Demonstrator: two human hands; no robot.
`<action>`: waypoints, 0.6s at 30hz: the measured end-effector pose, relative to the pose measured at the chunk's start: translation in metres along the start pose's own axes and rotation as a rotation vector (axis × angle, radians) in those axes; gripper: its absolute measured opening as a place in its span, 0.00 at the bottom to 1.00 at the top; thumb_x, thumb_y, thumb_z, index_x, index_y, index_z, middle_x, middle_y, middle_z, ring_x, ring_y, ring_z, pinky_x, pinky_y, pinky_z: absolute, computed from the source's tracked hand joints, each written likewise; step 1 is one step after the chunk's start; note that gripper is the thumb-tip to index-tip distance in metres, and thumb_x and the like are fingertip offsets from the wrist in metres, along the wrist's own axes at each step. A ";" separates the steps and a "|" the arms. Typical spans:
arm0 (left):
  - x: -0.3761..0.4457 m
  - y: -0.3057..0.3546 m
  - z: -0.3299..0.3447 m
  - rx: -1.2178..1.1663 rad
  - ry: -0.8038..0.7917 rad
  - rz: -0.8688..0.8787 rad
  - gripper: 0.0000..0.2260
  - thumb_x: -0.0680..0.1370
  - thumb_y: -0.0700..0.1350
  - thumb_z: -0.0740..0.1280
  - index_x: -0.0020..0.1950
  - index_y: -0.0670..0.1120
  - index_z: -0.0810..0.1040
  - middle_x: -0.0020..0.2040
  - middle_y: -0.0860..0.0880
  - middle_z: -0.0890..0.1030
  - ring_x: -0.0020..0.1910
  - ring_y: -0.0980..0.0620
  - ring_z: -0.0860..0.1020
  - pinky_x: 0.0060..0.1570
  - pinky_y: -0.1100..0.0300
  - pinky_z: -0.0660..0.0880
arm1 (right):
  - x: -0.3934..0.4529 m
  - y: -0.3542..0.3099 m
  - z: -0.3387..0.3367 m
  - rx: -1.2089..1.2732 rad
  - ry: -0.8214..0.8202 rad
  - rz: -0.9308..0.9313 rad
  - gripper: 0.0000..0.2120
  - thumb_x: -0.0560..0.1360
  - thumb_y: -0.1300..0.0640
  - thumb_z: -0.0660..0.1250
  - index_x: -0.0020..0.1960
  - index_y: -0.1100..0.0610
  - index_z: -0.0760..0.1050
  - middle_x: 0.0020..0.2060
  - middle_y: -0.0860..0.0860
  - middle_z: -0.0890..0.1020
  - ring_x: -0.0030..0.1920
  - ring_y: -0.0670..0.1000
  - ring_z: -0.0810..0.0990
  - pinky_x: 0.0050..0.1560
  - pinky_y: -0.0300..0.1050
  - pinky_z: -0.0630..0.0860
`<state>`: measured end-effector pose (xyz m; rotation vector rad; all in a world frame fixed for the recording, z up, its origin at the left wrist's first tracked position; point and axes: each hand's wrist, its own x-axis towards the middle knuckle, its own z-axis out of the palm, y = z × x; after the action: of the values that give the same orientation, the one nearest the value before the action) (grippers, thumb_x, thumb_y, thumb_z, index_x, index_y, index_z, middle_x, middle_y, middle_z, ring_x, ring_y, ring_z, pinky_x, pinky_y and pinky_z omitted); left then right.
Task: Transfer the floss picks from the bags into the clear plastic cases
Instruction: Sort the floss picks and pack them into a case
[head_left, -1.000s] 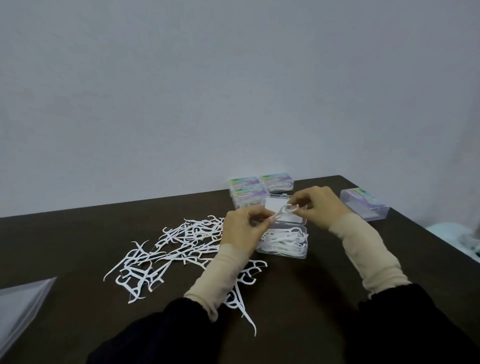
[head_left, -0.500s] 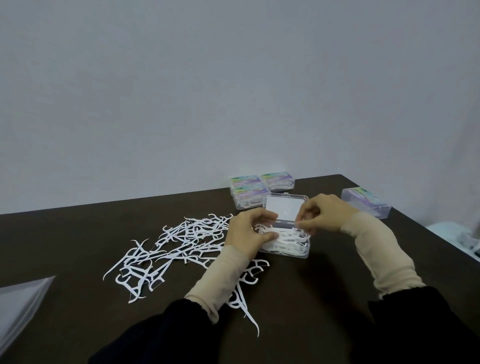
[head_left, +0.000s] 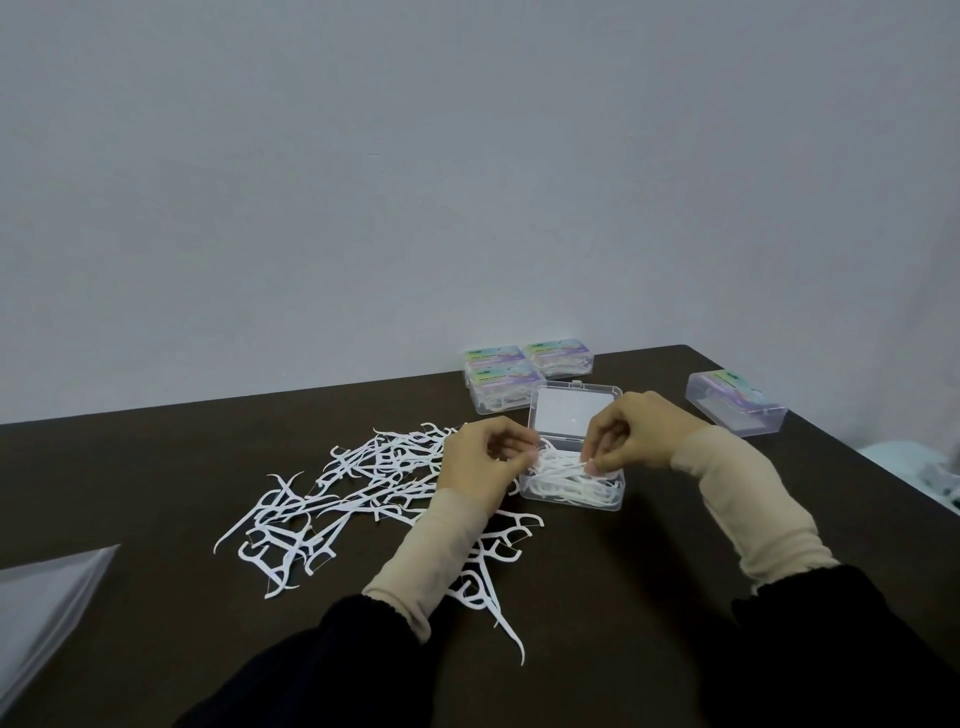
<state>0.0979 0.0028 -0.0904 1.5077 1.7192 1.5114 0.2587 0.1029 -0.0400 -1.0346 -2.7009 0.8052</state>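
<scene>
Open clear plastic case (head_left: 571, 486), lid up, part-filled with white floss picks, sits mid dark brown desk (head_left: 156, 467); right hand (head_left: 636, 434) grip pinches one white floss pick (head_left: 558, 472) over it, left hand (head_left: 480, 460) fingers curled at the pick's other end, grip unclear. Loose pile of white floss picks (head_left: 353, 493) lies left of the case. Closed labelled cases (head_left: 524, 382) behind, another (head_left: 735, 408) far right, clear plastic bag (head_left: 47, 597) at left edge.
</scene>
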 end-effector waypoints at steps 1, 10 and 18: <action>0.000 0.000 0.000 -0.009 0.000 -0.001 0.09 0.69 0.30 0.71 0.41 0.43 0.81 0.35 0.52 0.81 0.34 0.61 0.78 0.39 0.69 0.76 | 0.000 0.000 0.000 -0.004 -0.014 0.002 0.02 0.69 0.59 0.73 0.41 0.54 0.81 0.39 0.51 0.84 0.36 0.40 0.79 0.38 0.23 0.72; 0.000 -0.001 0.003 0.013 -0.032 -0.009 0.09 0.69 0.34 0.73 0.39 0.48 0.81 0.36 0.52 0.82 0.38 0.54 0.80 0.38 0.70 0.74 | 0.005 0.000 0.005 -0.113 0.165 -0.080 0.06 0.71 0.55 0.71 0.46 0.55 0.82 0.33 0.45 0.76 0.34 0.42 0.72 0.35 0.24 0.68; 0.001 -0.005 0.002 0.058 -0.063 0.009 0.05 0.71 0.36 0.72 0.44 0.44 0.83 0.38 0.52 0.83 0.38 0.60 0.80 0.41 0.72 0.74 | 0.013 -0.006 0.018 -0.171 0.111 -0.090 0.09 0.69 0.60 0.72 0.50 0.56 0.82 0.33 0.43 0.76 0.32 0.39 0.71 0.34 0.25 0.65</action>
<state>0.0974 0.0059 -0.0948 1.5769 1.7360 1.4143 0.2397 0.0997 -0.0528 -0.9520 -2.7354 0.4931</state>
